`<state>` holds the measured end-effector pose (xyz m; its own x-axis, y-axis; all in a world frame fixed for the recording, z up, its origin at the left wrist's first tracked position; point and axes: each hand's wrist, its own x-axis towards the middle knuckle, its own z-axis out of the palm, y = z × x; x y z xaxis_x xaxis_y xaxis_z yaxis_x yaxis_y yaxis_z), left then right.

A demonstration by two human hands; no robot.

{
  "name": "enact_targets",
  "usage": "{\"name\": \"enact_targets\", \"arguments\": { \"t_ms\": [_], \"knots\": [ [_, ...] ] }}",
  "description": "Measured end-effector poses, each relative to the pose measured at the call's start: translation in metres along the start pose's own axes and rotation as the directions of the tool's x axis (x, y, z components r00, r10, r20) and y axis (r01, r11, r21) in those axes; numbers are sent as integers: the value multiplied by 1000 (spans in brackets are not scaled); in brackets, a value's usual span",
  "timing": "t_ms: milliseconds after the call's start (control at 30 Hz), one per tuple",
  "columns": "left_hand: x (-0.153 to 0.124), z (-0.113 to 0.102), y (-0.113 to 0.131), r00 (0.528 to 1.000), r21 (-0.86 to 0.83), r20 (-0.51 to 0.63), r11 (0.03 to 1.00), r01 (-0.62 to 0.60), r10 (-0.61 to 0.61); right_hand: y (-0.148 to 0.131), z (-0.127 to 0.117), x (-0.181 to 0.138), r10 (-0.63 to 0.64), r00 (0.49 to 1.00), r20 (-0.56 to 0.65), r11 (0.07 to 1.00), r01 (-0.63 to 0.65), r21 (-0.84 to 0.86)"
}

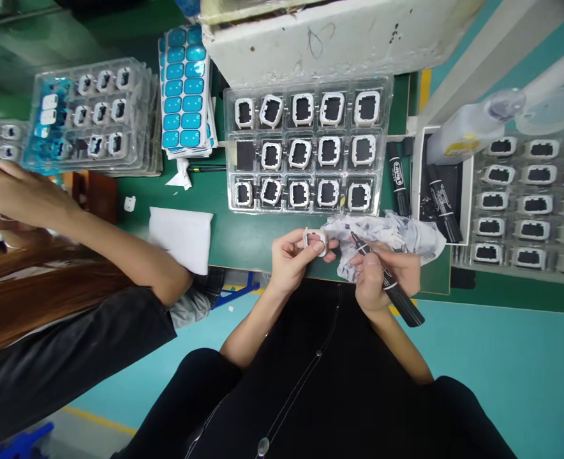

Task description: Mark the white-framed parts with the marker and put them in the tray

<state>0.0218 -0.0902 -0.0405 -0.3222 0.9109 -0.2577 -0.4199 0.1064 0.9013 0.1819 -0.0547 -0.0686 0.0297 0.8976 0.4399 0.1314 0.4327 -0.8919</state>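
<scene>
Left hand point(289, 258) pinches a small white square frame point(314, 241) with an open centre, just above the desk point(244, 233) edge. Right hand point(387, 271) grips a black marker point(392, 287), tip toward the frame, over a stained crumpled cloth point(397, 233).

The small square plastic frame point(315, 241) is white. The thick marker pen point(391, 287) is black with a white label band. The crumpled cloth point(387, 237) is white, smudged with what looks like black ink. The bench mat point(244, 236) is dark green; the sheet of stickers point(185, 89) at its far edge shows blue patches on white.
</scene>
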Motion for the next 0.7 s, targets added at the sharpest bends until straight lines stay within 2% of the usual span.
{"name": "enact_targets", "arguments": {
  "t_ms": [100,333,433,500,600,700],
  "knots": [
    [-4,3,-1,999,11,-29,1000,-15,15,-4,2,3,-4,997,-82,999,8,51],
    [-3,8,-4,996,40,-86,999,9,-5,-8,1,4,28,996,-83,998,-23,61],
    [-5,10,6,996,68,-86,998,10,-4,-8,-2,4,43,998,-52,998,-41,51],
    [-7,8,21,997,133,-78,991,-16,26,-8,-4,5,58,997,-41,997,-56,54],
    [2,-6,56,976,347,-89,924,-158,200,-8,-5,7,51,998,-44,996,-47,76],
    [37,-31,91,876,639,-111,709,-298,469,-8,-4,8,63,996,-64,997,-60,40]
  ]
}}
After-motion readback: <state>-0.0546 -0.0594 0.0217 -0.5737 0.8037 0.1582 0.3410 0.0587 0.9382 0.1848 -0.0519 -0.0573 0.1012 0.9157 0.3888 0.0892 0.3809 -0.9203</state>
